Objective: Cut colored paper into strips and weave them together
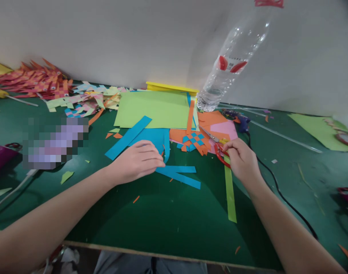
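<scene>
Left hand (138, 161), right hand (242, 161) bare; forearms bare; grey garment (128, 266) over lap.

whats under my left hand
Flat blue paper strips lie under the left hand on the green table, their ends sticking out to the right. Where they meet beneath the palm is covered.

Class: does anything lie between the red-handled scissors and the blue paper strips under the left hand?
Nothing visible does: only green table separates the red-handled scissors in the right hand from the blue paper strips beneath the left hand.
</scene>
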{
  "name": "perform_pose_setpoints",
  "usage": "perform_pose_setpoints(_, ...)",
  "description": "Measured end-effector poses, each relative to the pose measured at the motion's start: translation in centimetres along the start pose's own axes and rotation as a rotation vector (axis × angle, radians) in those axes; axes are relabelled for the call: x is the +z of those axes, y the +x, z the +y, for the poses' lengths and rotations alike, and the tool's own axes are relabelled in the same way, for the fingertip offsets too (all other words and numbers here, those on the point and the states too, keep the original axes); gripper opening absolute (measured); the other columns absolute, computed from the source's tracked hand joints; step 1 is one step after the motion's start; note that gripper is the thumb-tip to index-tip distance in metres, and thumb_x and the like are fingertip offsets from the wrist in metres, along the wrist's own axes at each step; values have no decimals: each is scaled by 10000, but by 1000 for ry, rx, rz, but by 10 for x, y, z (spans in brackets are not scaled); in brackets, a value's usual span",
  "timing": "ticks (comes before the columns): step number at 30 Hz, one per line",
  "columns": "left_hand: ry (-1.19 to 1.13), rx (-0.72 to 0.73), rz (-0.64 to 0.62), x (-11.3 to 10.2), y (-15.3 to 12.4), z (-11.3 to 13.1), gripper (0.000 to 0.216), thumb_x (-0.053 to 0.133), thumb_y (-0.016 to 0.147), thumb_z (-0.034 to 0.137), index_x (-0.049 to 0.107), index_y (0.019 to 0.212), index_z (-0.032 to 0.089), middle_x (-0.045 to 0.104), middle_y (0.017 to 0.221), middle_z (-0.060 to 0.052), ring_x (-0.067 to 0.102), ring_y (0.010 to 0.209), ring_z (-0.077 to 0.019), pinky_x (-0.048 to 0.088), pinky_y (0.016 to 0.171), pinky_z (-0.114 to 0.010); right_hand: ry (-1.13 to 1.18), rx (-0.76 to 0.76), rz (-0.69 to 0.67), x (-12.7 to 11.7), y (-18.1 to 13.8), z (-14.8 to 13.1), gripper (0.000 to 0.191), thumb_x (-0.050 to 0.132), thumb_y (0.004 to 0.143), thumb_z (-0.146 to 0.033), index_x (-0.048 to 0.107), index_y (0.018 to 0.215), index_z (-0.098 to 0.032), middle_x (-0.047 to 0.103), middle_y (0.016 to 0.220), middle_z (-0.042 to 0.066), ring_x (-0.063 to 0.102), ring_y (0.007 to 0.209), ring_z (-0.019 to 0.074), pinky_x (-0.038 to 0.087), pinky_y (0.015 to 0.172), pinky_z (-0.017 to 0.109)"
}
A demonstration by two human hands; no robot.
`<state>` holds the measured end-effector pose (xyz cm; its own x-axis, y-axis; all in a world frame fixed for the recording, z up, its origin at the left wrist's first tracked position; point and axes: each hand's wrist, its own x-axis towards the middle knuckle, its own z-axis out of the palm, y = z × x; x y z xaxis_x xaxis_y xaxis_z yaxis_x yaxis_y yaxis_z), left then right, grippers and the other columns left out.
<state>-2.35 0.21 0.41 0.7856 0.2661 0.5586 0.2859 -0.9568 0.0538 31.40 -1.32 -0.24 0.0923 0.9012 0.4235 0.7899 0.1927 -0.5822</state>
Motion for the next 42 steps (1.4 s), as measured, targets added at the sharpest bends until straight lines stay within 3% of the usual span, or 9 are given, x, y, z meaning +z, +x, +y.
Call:
perform_pose_setpoints(5,-279,-53,-77,2,2,7,145,522,940,138,643,968,212,732,960,-15,648,907,-145,483,872,-324,16,-1,-3,0,0,0,192,403,749,-140,530,654,-249,570,745,18,551,695,195,400,650,345)
perform_pose_setpoints(8,-426,-112,-59,1,3,9,159,538,922,122,659,955,220,739,932,-12,663,863,-135,496,858,-319,24,-8,-8,1,0,1,204,399,752,-132,540,662,-249,573,744,22,559,713,201,408,666,350)
perform_pose_setpoints(14,-789,-318,-70,-8,6,13,190,613,854,89,691,995,189,735,888,-30,676,736,-101,540,668,-202,14,-8,-6,1,0,2,212,395,755,-135,555,675,-248,587,756,26,569,707,204,414,657,349)
perform_pose_setpoints(18,-904,-338,-22,-10,7,12,138,619,846,77,709,901,165,731,870,-56,698,787,-129,561,727,-228,7,-4,-8,1,0,3,214,394,751,-142,564,673,-246,597,761,29,581,726,210,425,671,351)
perform_pose_setpoints(22,-892,-372,53,-11,7,10,153,616,813,52,705,849,170,729,890,-52,692,832,-136,557,746,-232,8,-9,-4,2,1,3,212,398,753,-147,567,668,-243,601,755,32,586,733,212,434,684,352)
perform_pose_setpoints(26,-872,-477,102,-13,5,8,224,515,841,71,679,958,169,724,901,-50,681,822,-133,533,634,-204,17,-18,-12,2,1,2,213,399,753,-142,566,670,-246,604,748,27,589,726,204,440,678,340)
perform_pose_setpoints(33,-624,-740,46,-13,4,0,225,447,922,206,663,951,151,670,640,5,590,549,-78,418,469,-164,-2,-2,-11,1,1,1,220,390,750,-145,565,666,-248,603,750,25,588,731,204,431,678,342)
perform_pose_setpoints(38,-425,-735,8,-8,1,-6,240,440,902,194,670,948,145,609,547,30,525,458,-70,385,445,-175,5,4,-10,-1,0,-1,223,376,765,-155,552,665,-249,596,764,28,572,724,206,421,669,348)
perform_pose_setpoints(42,-205,-686,-23,-4,-5,-7,245,455,890,207,693,934,164,647,575,20,533,448,-80,349,432,-188,13,1,2,-1,0,-3,218,380,759,-156,542,649,-252,597,749,31,569,712,211,417,649,349)
